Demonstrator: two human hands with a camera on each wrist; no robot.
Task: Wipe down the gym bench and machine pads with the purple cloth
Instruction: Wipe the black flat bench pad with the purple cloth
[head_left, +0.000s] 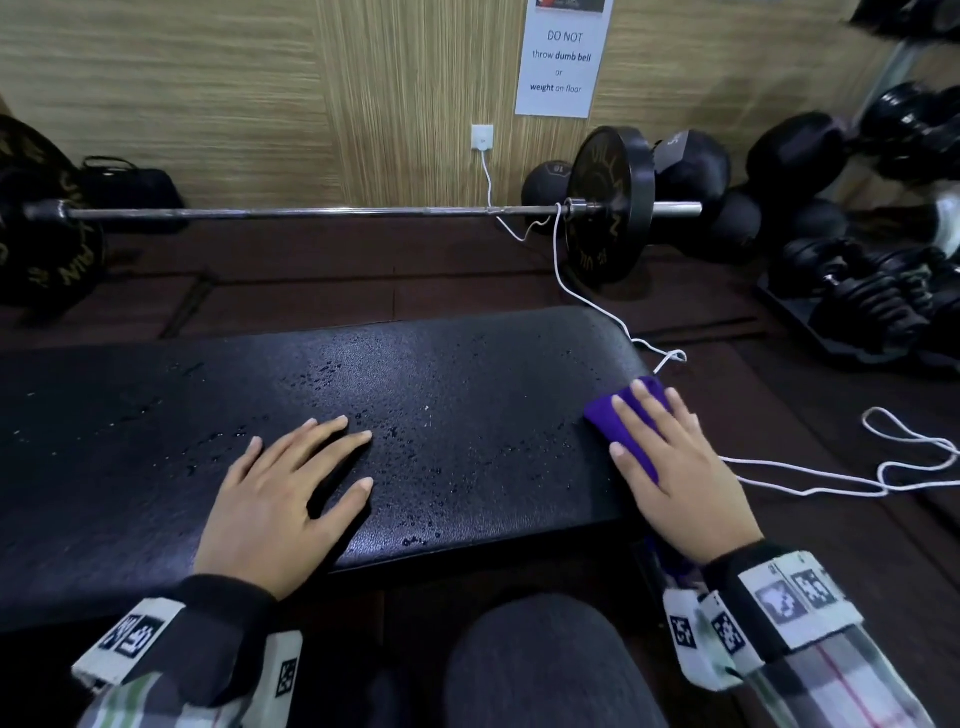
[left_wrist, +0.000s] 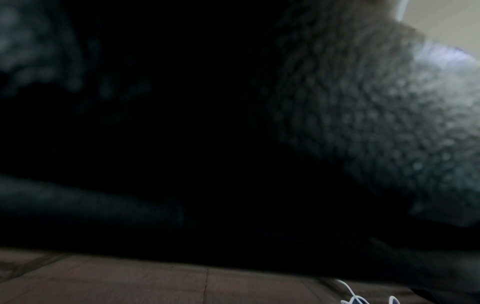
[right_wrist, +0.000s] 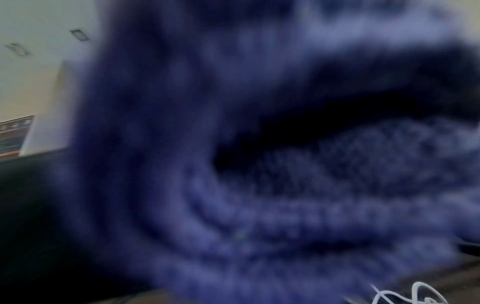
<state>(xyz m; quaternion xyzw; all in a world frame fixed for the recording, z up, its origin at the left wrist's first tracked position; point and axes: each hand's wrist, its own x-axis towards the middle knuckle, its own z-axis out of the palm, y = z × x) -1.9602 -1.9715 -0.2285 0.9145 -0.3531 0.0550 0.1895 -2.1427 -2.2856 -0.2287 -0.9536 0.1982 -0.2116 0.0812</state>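
A black padded gym bench (head_left: 415, 395) stretches across the head view, dotted with droplets. My left hand (head_left: 291, 483) lies flat on its near middle, fingers spread and straight. At the bench's right end my right hand (head_left: 670, 457) presses the purple cloth (head_left: 623, 431) down with straight fingers. The cloth (right_wrist: 233, 185) fills the right wrist view as a blurred purple fold. The left wrist view is dark, with only the bench's grained pad (left_wrist: 376, 113) showing close up.
A barbell (head_left: 322, 212) with black plates lies on the floor beyond the bench. Dumbbells (head_left: 862, 291) crowd the right side. A white cable (head_left: 810, 480) trails from the wall socket (head_left: 482, 137) across the floor past the bench end. My knee (head_left: 545, 660) is below.
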